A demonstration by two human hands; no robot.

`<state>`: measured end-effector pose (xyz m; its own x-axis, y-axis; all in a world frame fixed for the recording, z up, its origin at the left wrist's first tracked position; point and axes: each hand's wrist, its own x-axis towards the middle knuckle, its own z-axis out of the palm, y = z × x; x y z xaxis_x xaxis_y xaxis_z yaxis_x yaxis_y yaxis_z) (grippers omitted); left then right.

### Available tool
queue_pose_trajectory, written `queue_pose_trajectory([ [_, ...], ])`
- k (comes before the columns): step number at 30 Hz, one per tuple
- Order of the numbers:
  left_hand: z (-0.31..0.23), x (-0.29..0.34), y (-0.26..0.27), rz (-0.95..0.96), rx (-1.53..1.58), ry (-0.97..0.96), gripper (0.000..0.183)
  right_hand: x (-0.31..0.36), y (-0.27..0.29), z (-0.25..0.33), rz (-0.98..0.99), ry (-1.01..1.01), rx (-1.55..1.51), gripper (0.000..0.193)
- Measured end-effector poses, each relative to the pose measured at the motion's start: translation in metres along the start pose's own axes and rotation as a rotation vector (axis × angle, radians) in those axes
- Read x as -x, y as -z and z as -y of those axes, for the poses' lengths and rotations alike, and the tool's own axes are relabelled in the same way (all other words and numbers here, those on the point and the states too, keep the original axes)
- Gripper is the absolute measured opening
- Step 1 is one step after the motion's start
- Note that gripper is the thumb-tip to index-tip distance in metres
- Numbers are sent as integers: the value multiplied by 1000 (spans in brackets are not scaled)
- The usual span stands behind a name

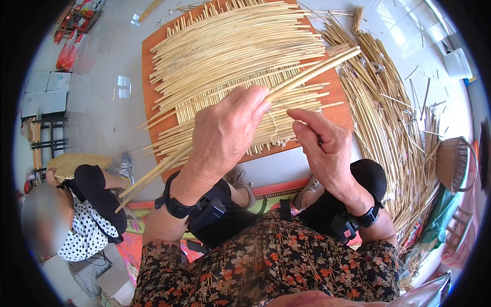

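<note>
My left hand [227, 123] is closed round a few long, pale reed stalks [312, 72], which slant from the lower left up to the right. Thumb and fingers press together near the middle of the stalks. Just to the right, my right hand [326, 143] is closed, and a thin string [275, 123] runs from the held stalks toward its fingertips. Part of that string dangles in a loose, kinked length. Beneath both hands lie crossed layers of reed stalks [230, 53], spread over an orange-brown board [152, 56].
Loose reeds [381, 97] are heaped on the floor at the right, beside a wicker basket [452, 165]. At the lower left sits another person [87, 220] with a woven piece [76, 165]. White boxes [48, 92] stand far left, and a white bucket [456, 64] far right.
</note>
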<state>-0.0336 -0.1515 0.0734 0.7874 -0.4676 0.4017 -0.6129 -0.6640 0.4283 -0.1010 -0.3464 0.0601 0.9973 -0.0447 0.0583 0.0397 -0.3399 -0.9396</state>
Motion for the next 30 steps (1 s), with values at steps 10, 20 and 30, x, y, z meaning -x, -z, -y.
queue_pose_trajectory([
  [10, -1, 0, 1, 2, 6, 0, 17, 0, 0, 1, 6, -28, 10, 22],
  [20, -2, 0, 0, -8, 5, -4, 18, 1, 1, 1, 11, -25, 0, 21],
  [30, -5, 2, 0, -6, -40, 0, 16, -2, -1, 1, -3, -62, -19, 18],
])
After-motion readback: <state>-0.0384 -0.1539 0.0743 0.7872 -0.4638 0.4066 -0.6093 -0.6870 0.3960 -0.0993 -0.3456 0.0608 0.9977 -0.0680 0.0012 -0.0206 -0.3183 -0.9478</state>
